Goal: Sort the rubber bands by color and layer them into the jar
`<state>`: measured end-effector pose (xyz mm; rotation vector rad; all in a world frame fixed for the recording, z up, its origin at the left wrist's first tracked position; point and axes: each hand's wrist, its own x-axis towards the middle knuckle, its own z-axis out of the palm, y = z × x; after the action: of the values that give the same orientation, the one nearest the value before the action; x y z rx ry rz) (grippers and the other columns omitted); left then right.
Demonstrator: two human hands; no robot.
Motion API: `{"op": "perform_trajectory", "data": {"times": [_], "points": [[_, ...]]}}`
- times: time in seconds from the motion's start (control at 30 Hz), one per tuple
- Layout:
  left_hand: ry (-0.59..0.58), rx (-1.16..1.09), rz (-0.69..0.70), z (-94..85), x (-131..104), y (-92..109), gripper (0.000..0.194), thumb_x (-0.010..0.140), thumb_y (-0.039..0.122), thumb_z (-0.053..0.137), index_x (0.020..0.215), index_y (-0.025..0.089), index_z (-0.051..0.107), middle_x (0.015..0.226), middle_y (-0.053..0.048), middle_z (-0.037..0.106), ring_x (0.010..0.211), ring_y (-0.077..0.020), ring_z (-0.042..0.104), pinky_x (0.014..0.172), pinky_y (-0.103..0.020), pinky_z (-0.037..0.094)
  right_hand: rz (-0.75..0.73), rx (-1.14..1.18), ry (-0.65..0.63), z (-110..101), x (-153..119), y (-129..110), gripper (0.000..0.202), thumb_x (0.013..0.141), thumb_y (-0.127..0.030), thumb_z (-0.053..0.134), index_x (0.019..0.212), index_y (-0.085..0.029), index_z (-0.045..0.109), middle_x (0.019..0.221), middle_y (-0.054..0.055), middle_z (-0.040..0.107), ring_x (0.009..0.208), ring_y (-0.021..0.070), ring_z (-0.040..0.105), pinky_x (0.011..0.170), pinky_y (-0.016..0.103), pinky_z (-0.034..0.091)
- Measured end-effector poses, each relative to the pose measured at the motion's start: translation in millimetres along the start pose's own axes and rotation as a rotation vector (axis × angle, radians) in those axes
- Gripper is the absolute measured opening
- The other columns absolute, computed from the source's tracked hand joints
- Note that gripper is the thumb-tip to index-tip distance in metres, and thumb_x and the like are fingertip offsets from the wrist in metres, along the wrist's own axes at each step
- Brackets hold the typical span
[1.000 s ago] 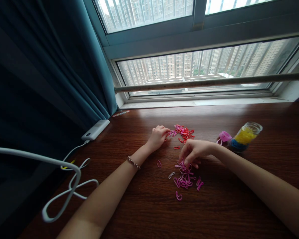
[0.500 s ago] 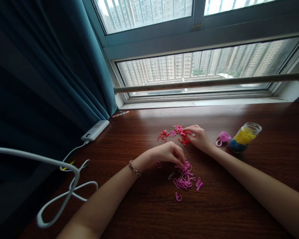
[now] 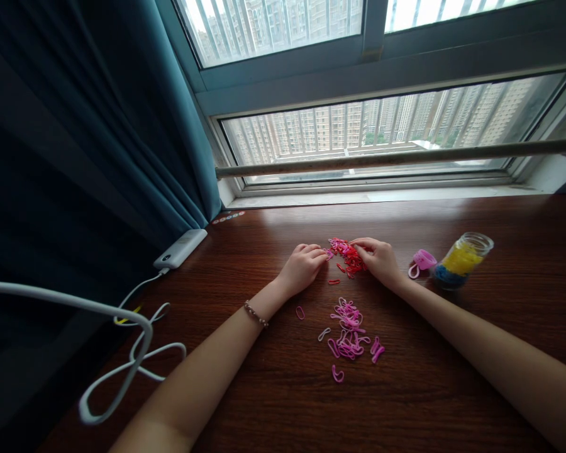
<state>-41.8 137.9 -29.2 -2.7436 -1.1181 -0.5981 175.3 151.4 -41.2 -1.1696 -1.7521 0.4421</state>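
Note:
Small red and pink rubber bands [image 3: 351, 259] lie in a loose pile on the dark wooden table. My left hand [image 3: 304, 267] rests at the pile's left edge, its fingers bent and held together over some bands. From the right, my right hand [image 3: 378, 259] reaches in with thumb and forefinger drawn close on bands at the edge; what sits between the tips is partly hidden. Nearer to me is a second heap of pink rubber bands [image 3: 351, 343]. Around it are single bands, among them a pale band [image 3: 324, 334] and a pink band [image 3: 300, 312].
On the right a glass jar [image 3: 463, 261] of yellow and blue bands leans beside a pink lid [image 3: 424, 259] with a loop. A white power bank [image 3: 180, 248] with a white cable [image 3: 144, 324] lies left, by the blue curtain [image 3: 170, 126]. The window sill [image 3: 302, 201] borders the table's back.
My left hand has left the near pink heap and moved up and left to the red and pink pile. The bands at that pile's left now sit closer in. My right hand has barely shifted.

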Motion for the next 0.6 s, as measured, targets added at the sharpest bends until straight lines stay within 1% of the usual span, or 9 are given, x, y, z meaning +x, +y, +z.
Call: {"op": "perform_trajectory", "data": {"times": [0.07, 0.13, 0.23, 0.3, 0.37, 0.43, 0.53, 0.6], "points": [[-0.026, 0.058, 0.027, 2.4, -2.0, -2.6, 0.025, 0.087, 0.016, 0.041, 0.105, 0.021, 0.057, 0.107, -0.004, 0.063, 0.108, -0.0191, 0.049, 0.097, -0.042, 0.026, 0.105, 0.070, 0.011, -1.1, 0.7, 1.3, 0.020, 0.077, -0.027, 0.053, 0.083, -0.019, 0.070, 0.082, 0.005, 0.069, 0.074, 0.0195, 0.063, 0.069, 0.029, 0.048], [-0.044, 0.093, 0.045, 3.9, -3.2, -3.4, 0.024, 0.087, 0.015, 0.041, 0.104, 0.021, 0.057, 0.106, -0.003, 0.063, 0.108, -0.0190, 0.048, 0.099, -0.045, 0.021, 0.187, 0.179, 0.017, -0.5, 1.3, 4.6, 0.023, 0.076, -0.034, 0.055, 0.082, -0.018, 0.070, 0.080, 0.006, 0.070, 0.074, 0.0212, 0.064, 0.067, 0.030, 0.048], [-0.046, 0.120, 0.067, 5.3, -3.5, -3.7, 0.021, 0.086, 0.017, 0.041, 0.099, 0.021, 0.058, 0.103, -0.002, 0.064, 0.108, -0.0188, 0.048, 0.100, -0.046, 0.019, 0.297, 0.413, 0.011, 2.3, 2.4, 10.2, 0.033, 0.076, -0.044, 0.054, 0.082, -0.016, 0.070, 0.081, 0.008, 0.070, 0.076, 0.0224, 0.064, 0.066, 0.031, 0.050], [-0.039, 0.128, 0.082, 5.6, -3.1, -3.5, 0.020, 0.086, 0.017, 0.042, 0.096, 0.021, 0.059, 0.100, -0.003, 0.064, 0.106, -0.0187, 0.049, 0.100, -0.046, 0.019, 0.340, 0.505, 0.020, 3.9, 2.9, 12.5, 0.038, 0.076, -0.049, 0.053, 0.082, -0.015, 0.070, 0.082, 0.009, 0.070, 0.074, 0.0222, 0.064, 0.065, 0.031, 0.050], [-0.032, 0.135, 0.093, 4.9, -2.5, -2.7, 0.020, 0.085, 0.017, 0.043, 0.095, 0.021, 0.060, 0.098, -0.004, 0.064, 0.105, -0.0187, 0.049, 0.100, -0.046, 0.019, 0.356, 0.494, 0.034, 4.2, 3.0, 13.3, 0.042, 0.076, -0.052, 0.051, 0.082, -0.015, 0.070, 0.082, 0.010, 0.069, 0.074, 0.0223, 0.064, 0.065, 0.031, 0.051], [-0.018, 0.150, 0.089, 3.3, -1.9, -1.0, 0.019, 0.084, 0.017, 0.044, 0.093, 0.020, 0.061, 0.099, -0.005, 0.063, 0.106, -0.0192, 0.048, 0.100, -0.045, 0.020, 0.353, 0.415, 0.049, 3.3, 2.6, 12.8, 0.045, 0.077, -0.054, 0.049, 0.083, -0.015, 0.071, 0.082, 0.010, 0.069, 0.077, 0.0229, 0.064, 0.065, 0.031, 0.050], [0.007, 0.169, 0.065, 0.3, -1.6, 1.9, 0.020, 0.082, 0.015, 0.046, 0.095, 0.020, 0.061, 0.105, -0.007, 0.060, 0.111, -0.0209, 0.045, 0.101, -0.045, 0.021, 0.305, 0.294, 0.053, 1.2, 1.6, 9.8, 0.046, 0.080, -0.054, 0.044, 0.085, -0.017, 0.071, 0.084, 0.008, 0.069, 0.078, 0.0229, 0.064, 0.065, 0.030, 0.049], [0.002, 0.160, 0.067, -0.7, -2.0, 2.9, 0.022, 0.082, 0.016, 0.045, 0.098, 0.020, 0.060, 0.110, -0.007, 0.059, 0.114, -0.0220, 0.043, 0.101, -0.047, 0.020, 0.259, 0.228, 0.047, 0.1, 0.9, 6.9, 0.045, 0.082, -0.052, 0.041, 0.086, -0.017, 0.071, 0.083, 0.007, 0.070, 0.073, 0.0223, 0.064, 0.063, 0.030, 0.048]]}}
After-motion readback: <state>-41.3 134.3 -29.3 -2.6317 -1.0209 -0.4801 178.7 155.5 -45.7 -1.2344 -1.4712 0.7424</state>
